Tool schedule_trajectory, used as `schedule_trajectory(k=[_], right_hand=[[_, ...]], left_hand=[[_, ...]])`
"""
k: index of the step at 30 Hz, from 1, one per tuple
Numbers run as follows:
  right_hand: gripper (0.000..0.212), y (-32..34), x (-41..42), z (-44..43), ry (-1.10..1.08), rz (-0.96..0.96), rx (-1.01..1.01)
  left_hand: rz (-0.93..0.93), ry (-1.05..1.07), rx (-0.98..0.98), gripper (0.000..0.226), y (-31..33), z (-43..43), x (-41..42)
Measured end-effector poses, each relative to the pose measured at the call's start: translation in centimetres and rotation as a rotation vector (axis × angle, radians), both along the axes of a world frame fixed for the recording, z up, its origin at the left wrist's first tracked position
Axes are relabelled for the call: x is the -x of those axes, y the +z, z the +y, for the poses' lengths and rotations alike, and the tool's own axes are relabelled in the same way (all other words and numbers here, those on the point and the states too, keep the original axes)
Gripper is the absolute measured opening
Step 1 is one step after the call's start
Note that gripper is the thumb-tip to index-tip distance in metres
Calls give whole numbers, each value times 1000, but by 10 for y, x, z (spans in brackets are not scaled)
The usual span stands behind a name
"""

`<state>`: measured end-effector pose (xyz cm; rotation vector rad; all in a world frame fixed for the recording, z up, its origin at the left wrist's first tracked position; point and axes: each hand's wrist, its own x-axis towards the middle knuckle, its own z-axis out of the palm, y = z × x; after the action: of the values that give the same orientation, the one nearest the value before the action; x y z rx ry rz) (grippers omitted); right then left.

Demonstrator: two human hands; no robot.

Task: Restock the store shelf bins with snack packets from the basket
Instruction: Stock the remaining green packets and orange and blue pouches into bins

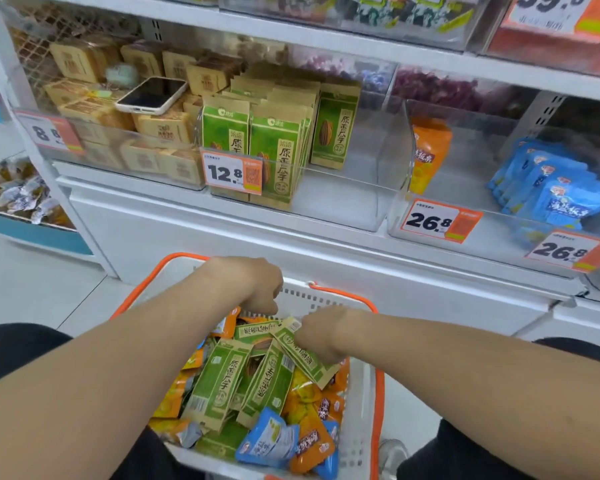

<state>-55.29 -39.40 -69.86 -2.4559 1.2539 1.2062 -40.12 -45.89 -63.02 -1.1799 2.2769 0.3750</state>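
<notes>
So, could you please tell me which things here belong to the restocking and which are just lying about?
Job: basket, green packets, right hand gripping them, left hand, half-filled green-packet bin.
Lying about: phone, brown boxes under it.

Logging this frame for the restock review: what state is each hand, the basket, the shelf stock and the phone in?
basket: heaped with packets
left hand: fingers down inside the basket, grip hidden
right hand: grips green packets
green-packet bin: partly filled, right side bare
orange packet: standing alone on the shelf
phone: lying screen-up on boxes
</notes>
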Motion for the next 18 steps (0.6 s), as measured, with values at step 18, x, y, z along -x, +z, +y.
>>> schedule_trajectory(k=[18], right_hand=[[87,-62,21,1,-372,-72,-406]], left_hand=[[-9,-62,-10,12,-38,-16,22]])
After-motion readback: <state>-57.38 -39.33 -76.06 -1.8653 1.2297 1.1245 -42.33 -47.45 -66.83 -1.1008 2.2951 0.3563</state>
